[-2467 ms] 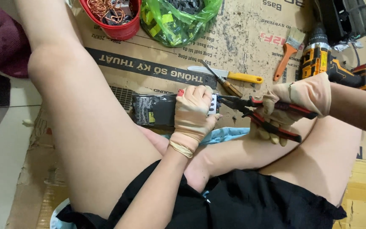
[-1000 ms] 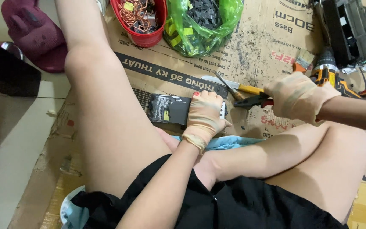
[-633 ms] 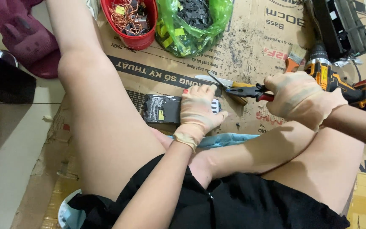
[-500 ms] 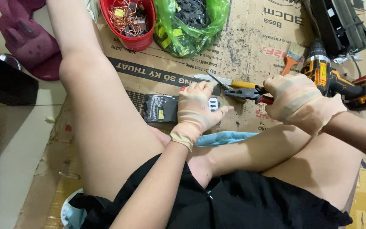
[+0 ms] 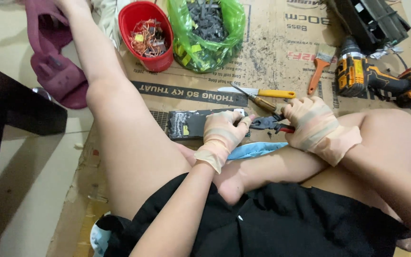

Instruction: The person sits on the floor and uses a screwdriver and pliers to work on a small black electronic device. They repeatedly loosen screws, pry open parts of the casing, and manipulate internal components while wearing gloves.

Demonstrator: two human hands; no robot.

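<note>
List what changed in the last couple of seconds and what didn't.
The right hand swung the pliers up off the black device, then brought them back down to its end. The left hand stayed pressed on the device. The cordless drill, red bowl and green bag stayed put.

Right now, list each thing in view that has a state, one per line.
left hand: gloved, pressing on the black device
right hand: gloved, gripping red-handled pliers
pliers: nose at the device's end
red tub: holds scraps
green bag: open, filled
cordless drill: lying down

Makeshift floor workshop: cardboard [image 5: 272, 57] underfoot, cordless drill [image 5: 381, 81], paintbrush [image 5: 318, 71].
</note>
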